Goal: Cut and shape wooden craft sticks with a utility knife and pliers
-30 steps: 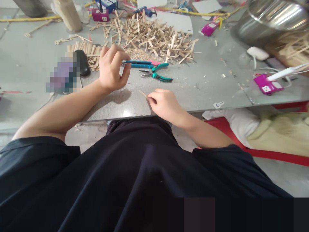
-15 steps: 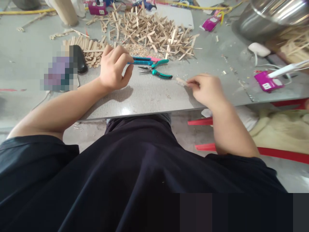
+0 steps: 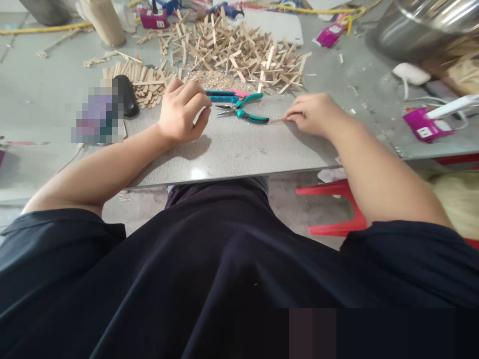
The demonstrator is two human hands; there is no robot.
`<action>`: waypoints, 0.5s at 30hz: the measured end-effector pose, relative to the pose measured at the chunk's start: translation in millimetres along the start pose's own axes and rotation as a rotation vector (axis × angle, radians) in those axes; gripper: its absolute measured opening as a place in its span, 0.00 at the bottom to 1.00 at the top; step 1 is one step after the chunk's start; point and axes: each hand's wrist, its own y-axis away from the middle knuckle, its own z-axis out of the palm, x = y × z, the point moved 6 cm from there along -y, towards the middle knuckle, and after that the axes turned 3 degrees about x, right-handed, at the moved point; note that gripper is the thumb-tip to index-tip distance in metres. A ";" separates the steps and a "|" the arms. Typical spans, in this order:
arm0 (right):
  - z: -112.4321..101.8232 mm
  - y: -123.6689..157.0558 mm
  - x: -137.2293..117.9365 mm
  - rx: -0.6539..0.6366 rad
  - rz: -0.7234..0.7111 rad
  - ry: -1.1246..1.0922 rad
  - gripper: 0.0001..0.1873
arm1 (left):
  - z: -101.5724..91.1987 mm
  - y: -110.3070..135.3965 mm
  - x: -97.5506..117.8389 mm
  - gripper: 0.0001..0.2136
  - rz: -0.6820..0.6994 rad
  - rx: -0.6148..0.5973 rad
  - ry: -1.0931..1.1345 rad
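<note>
Thumb and fingertips of my right hand (image 3: 309, 113) pinch a thin wooden craft stick (image 3: 277, 119). The stick points left, its far end close to the black and teal handle of the needle-nose pliers (image 3: 243, 112). Those pliers lie on the table with their jaws toward my left hand. Loosely bent, my left hand (image 3: 183, 109) rests near the table with a gap between thumb and forefinger, and I see nothing held in it. Beyond its fingertips lies a blue cutter-like tool (image 3: 222, 96), partly hidden.
A big heap of craft sticks (image 3: 239, 52) covers the back middle, with sorted sticks (image 3: 151, 89) left of it. A black mouse-shaped object (image 3: 127, 95) lies beside my left hand. A purple device (image 3: 426, 124) and a metal pot (image 3: 415, 32) stand right. A red stool (image 3: 337, 229) is below.
My right hand has shifted slightly up with the stick, which now appears edge-on and nearer the pliers' handle. My left hand keeps nearly the same pose.
</note>
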 end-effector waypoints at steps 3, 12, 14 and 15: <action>3.4 -37.2 4.3 0.008 0.048 0.032 0.11 | -4.5 -0.6 6.0 0.33 0.030 0.002 -0.115; -21.1 -51.0 -5.2 0.230 0.119 -0.053 0.08 | -19.7 -10.3 -50.8 0.11 -0.313 0.097 -0.074; -27.5 -48.7 -20.5 0.200 0.096 -0.114 0.06 | -22.5 -12.9 -64.1 0.08 -0.436 0.081 0.011; -30.6 -48.8 -31.6 0.186 0.092 -0.150 0.06 | -23.7 -14.5 -65.5 0.08 -0.479 0.046 0.063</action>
